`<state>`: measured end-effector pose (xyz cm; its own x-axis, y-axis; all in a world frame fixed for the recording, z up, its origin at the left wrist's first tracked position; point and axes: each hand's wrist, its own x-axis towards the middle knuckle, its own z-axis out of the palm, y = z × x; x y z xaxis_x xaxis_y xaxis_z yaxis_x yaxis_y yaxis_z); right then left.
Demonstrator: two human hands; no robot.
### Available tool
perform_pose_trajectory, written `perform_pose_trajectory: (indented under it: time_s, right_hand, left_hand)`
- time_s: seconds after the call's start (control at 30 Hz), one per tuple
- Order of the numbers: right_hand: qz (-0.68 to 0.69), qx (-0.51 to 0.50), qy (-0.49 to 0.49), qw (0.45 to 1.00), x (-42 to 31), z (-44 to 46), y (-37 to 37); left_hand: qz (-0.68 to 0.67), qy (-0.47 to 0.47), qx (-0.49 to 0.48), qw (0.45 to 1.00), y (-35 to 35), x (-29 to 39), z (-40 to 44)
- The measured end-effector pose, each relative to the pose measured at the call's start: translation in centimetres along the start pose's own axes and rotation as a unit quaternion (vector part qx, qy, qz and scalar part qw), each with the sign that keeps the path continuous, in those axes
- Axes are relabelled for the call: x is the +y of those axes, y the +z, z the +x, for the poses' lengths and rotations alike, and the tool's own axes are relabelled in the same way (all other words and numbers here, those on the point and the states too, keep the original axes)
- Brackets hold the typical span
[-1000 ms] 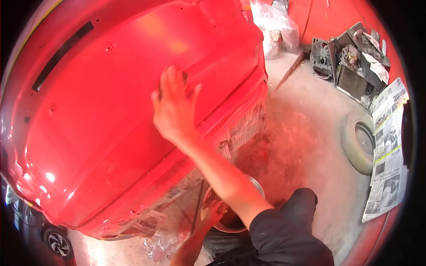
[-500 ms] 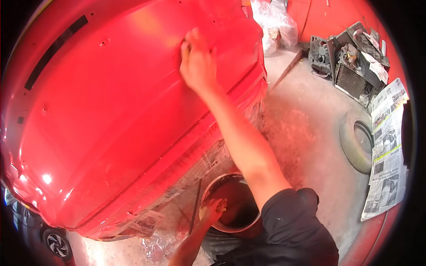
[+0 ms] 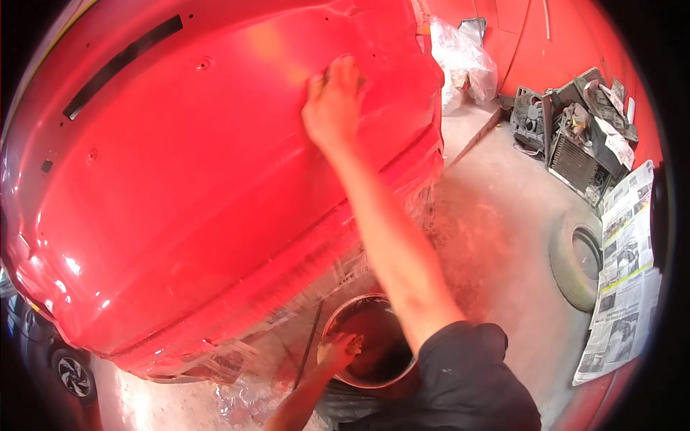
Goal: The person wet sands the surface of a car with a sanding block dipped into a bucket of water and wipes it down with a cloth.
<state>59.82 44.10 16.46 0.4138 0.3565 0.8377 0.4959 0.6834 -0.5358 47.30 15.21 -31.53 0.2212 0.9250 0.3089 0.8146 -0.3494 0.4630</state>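
My right hand presses against the upper right part of a glossy red car body panel, arm stretched out. Its fingers are close together, and a small darker edge shows beside them; what lies under the palm is hidden. Over the left side of a round bucket with dark contents is my left hand. The fingers there are curled, with a small yellowish bit at their tips that I cannot make out. Newspaper lines the panel's lower edge.
On the right, a tyre leans beside a hanging newspaper sheet. Behind it lies a heap of car parts, including a radiator. Clear plastic sheeting sits at the back. A dark car's wheel shows at lower left.
My right hand has shifted slightly across the panel, its fingers now pointing more to the right. My left hand stays at the bucket. The whole view has tilted a little.
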Motion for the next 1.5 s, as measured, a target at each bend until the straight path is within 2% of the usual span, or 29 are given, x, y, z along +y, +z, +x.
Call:
perform_pose_trajectory:
  time_s: [0.03, 0.1, 0.2, 0.23, 0.3, 0.4, 0.43, 0.5, 0.53, 0.6, 0.67, 0.73, 0.83, 0.9, 1.0, 1.1, 1.2, 1.23, 1.33, 1.4, 1.5]
  right_hand:
    - [-0.038, -0.041, -0.019, 0.998, -2.0, -2.5, -0.1]
    - [-0.031, -0.124, -0.171, 0.977, -5.4, -7.4, -0.7]
    - [0.031, -0.155, -0.204, 0.966, -3.3, -4.8, -1.9]
    - [0.071, -0.118, -0.157, 0.978, -1.4, -2.1, -0.9]
    - [0.085, -0.152, 0.043, 0.984, 1.7, 4.9, -0.2]
    - [-0.054, -0.037, 0.041, 0.997, 0.2, 4.8, 3.2]
    - [-0.084, -0.076, -0.01, 0.993, -2.8, 1.9, 2.4]
    - [-0.018, -0.169, -0.223, 0.96, -7.3, -4.3, 1.6]
    - [0.048, -0.208, -0.265, 0.94, -7.8, -5.8, 1.7]
    - [-0.045, -0.18, -0.322, 0.928, -5.7, -3.5, 2.2]
    - [-0.002, -0.184, -0.222, 0.958, -3.9, 0.9, 2.0]
    - [-0.011, -0.148, -0.057, 0.987, -3.4, 6.1, 1.7]
    - [-0.031, -0.097, 0.006, 0.995, -5.5, 5.0, 4.1]
    - [0.089, -0.124, -0.133, 0.979, -8.5, -0.8, 2.9]
    - [0.033, -0.153, -0.301, 0.941, -7.0, -3.5, 2.6]
    - [-0.004, -0.111, -0.25, 0.962, -4.0, 0.3, 2.0]
    - [-0.01, -0.08, -0.197, 0.977, -4.6, -0.3, 2.8]
    - [0.053, -0.056, -0.149, 0.986, -5.6, -1.4, 2.8]
    - [0.1, -0.127, -0.134, 0.978, -6.4, -6.2, -1.6]
    - [0.09, -0.088, -0.126, 0.984, -2.9, -8.7, -3.8]
    - [0.005, -0.097, -0.051, 0.994, 2.1, -10.8, -6.3]
  left_hand:
    - [0.019, 0.005, -0.004, 1.0, -0.2, 0.1, -0.1]
    - [0.058, 0.013, -0.004, 0.998, -0.5, 0.5, -0.2]
    - [0.039, 0.016, -0.004, 0.999, -1.2, 1.0, -0.2]
    - [0.032, -0.004, -0.01, 0.999, -0.6, 0.9, -0.1]
    - [0.022, -0.039, -0.027, 0.999, -0.2, 0.0, -0.3]
    - [0.034, -0.019, -0.031, 0.999, -0.1, -0.3, -0.2]
    - [0.032, -0.015, -0.031, 0.999, 0.0, -0.1, -0.8]
    - [0.032, -0.007, -0.019, 0.999, 0.0, -0.1, -0.4]
    - [0.033, -0.002, -0.015, 0.999, -0.1, 0.2, 0.1]
    - [0.037, 0.005, -0.02, 0.999, -0.8, 0.5, -0.3]
    - [0.033, -0.006, -0.018, 0.999, -1.0, 0.6, 0.3]
    - [0.034, -0.007, -0.016, 0.999, -1.4, 0.6, -0.3]
    - [0.033, 0.009, 0.009, 0.999, -1.4, 0.8, -0.2]
    - [0.026, 0.017, 0.024, 0.999, -0.8, 0.4, -0.1]
    - [0.026, 0.006, 0.0, 1.0, -0.9, 0.4, -0.1]
    - [0.027, 0.033, 0.033, 0.999, -0.9, 0.4, 0.2]
    - [0.038, -0.002, 0.008, 0.999, -0.7, 0.4, 0.0]
    - [0.022, -0.005, 0.002, 1.0, -0.9, 0.4, 0.1]
    - [0.033, -0.001, 0.02, 0.999, -0.6, 0.3, -0.1]
    - [0.025, -0.002, 0.008, 1.0, -0.9, 0.4, 0.2]
    - [0.022, 0.026, 0.027, 0.999, -1.5, 0.9, 0.6]
